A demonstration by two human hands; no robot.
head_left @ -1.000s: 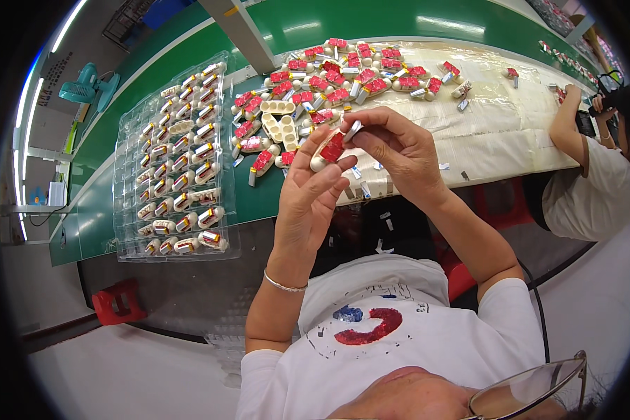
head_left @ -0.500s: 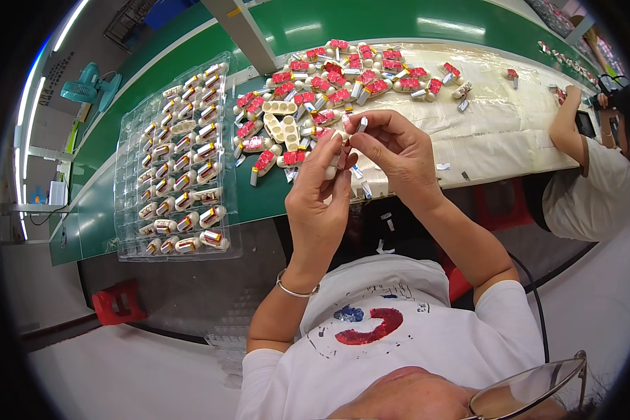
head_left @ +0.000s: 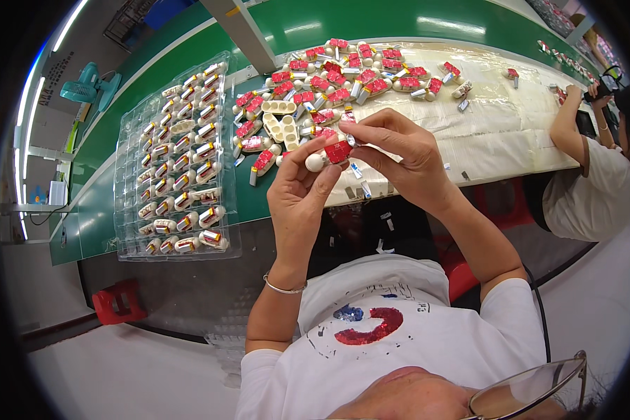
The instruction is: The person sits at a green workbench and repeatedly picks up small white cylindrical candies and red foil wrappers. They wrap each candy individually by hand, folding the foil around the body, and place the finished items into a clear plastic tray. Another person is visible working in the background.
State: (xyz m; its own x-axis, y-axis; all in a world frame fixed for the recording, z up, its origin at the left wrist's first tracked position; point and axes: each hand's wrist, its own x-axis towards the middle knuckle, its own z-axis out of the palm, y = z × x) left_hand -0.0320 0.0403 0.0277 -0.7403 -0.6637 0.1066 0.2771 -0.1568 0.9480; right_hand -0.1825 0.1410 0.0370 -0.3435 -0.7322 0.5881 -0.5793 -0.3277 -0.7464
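Observation:
My left hand (head_left: 299, 187) grips a small white rounded piece with a red circuit board (head_left: 338, 152) on it, thumb and fingers closed about its sides. A white ball-shaped end sticks out on its left. At the board's right end, the thumb and forefinger of my right hand (head_left: 407, 155) pinch a small silvery piece (head_left: 351, 140); whether it is joined to the board I cannot tell. Just beyond my hands lies a heap of similar white pieces with red boards (head_left: 320, 84), many with silver cells. Several cream holders with round hollows (head_left: 280, 107) lie at its near left.
A clear plastic tray (head_left: 229, 210) filled with rows of such pieces stands at left on the green table (head_left: 91, 225). Pale sheeting (head_left: 483, 133) covers the table at right. A post (head_left: 243, 38) rises behind the heap. Another person (head_left: 591, 189) sits at right.
The held piece has turned so its red board faces up and its white end shows at left. My left hand has shifted slightly left; my right hand has moved a little to the right.

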